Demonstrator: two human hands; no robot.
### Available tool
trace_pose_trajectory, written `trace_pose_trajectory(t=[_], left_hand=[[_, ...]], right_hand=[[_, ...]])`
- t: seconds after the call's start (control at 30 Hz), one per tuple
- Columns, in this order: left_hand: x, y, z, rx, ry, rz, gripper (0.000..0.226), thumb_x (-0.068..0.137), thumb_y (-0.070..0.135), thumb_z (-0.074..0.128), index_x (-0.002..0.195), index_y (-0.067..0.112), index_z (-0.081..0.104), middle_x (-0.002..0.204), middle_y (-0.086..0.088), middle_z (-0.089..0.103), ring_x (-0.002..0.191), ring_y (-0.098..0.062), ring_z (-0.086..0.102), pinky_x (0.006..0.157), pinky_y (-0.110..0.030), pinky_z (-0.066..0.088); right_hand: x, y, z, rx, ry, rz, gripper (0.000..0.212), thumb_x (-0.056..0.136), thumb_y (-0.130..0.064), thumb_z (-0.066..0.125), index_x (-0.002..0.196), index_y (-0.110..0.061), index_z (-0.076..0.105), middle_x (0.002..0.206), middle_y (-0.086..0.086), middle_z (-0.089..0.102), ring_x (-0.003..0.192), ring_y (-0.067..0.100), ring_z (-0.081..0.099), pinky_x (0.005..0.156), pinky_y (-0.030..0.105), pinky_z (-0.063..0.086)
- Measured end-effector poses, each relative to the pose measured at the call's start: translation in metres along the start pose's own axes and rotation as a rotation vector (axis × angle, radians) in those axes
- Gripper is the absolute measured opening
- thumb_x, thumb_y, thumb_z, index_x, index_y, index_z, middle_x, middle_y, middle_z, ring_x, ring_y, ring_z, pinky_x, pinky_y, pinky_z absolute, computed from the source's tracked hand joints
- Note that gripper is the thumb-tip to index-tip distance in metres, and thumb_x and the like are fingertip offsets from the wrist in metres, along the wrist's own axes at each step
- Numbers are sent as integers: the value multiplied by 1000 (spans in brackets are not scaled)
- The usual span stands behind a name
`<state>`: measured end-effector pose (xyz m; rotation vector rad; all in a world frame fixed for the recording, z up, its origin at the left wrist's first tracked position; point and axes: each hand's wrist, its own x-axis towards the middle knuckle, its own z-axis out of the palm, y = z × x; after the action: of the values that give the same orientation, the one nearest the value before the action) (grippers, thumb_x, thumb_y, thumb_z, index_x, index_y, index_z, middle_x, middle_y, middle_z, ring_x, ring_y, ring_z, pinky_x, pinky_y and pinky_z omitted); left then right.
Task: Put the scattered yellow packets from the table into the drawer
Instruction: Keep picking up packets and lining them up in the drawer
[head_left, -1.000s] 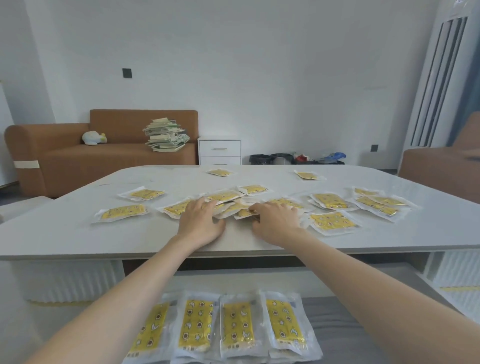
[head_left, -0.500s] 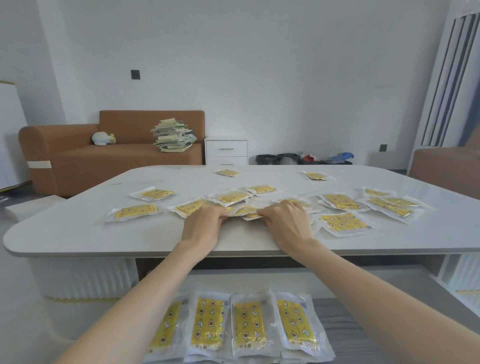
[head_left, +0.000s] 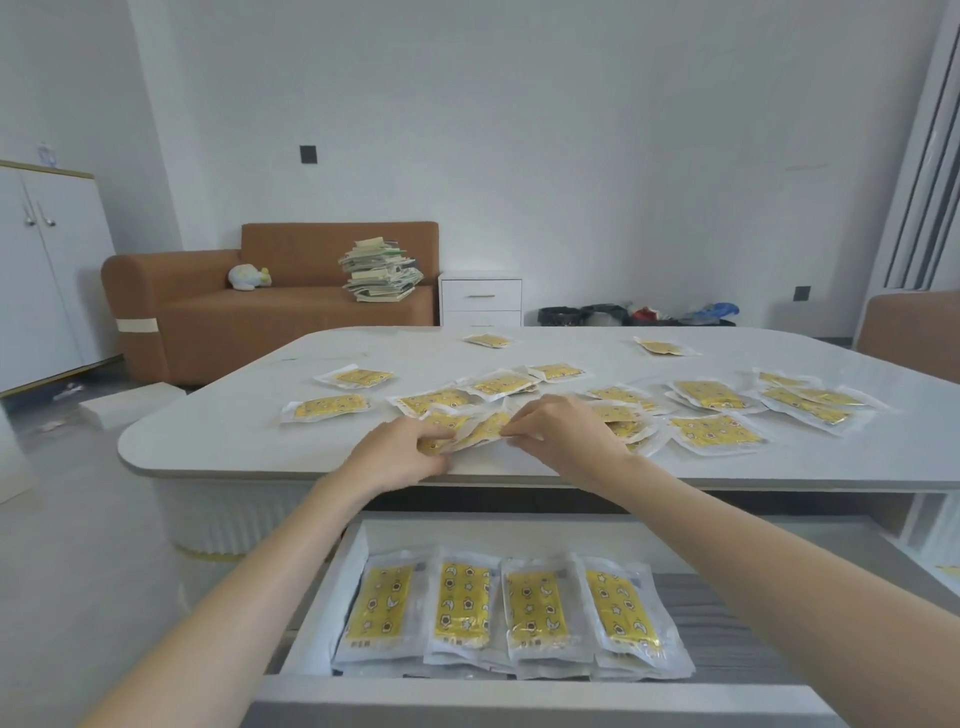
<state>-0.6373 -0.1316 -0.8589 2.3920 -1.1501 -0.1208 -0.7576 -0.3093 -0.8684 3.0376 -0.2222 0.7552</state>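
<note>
**Head view.** A white table (head_left: 249, 452) with rounded corners stands in front of the person, with an open drawer (head_left: 519, 693) pulled out below its near edge.

**Table top.** Yellow packets (head_left: 714, 434) in clear wrappers lie scattered in a band across the middle of the table, many of them overlapping. The band runs from the leftmost packet (head_left: 327, 408) to a cluster near the right edge. Two lone packets (head_left: 488, 341) lie well apart from the band, near the far edge.

**Hands.** Both hands meet at the centre of the near edge on a small bunch of packets (head_left: 480, 428).
- The left hand (head_left: 400, 457) grips the left end of the bunch with its fingers curled.
- The right hand (head_left: 566, 436) pinches the right end between thumb and fingertips.
- Whether the bunch rests on the table or is just clear of it cannot be told.

**Drawer.** A row of four packets (head_left: 540, 608) lies side by side with their long sides touching. The row fills the left and middle of the drawer and sits on top of further packets. The grey drawer floor (head_left: 727, 629) shows at the right.

**Background.**
- A brown sofa (head_left: 234, 317) stands at the far wall.
- On the sofa are a plush toy (head_left: 249, 275) and a leaning stack of books (head_left: 382, 270).
- A small white chest (head_left: 480, 299) stands just beside the sofa.
- A white cupboard (head_left: 41, 270) is at the left.
- A second brown seat (head_left: 909, 332) is at the right.
</note>
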Motion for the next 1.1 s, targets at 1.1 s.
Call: trace_pose_trajectory(t=[1.1], left_hand=[[38,-15,13,-389,96,-121,77,61,54,81,124,24,49,131,-4,42,125,-24,40,106,-40,37]], right_hand=[[30,-19,-9,1035,169,804,43,68,-10,83,107,-7,64,89,3,69,79,19,68,77,30,55]])
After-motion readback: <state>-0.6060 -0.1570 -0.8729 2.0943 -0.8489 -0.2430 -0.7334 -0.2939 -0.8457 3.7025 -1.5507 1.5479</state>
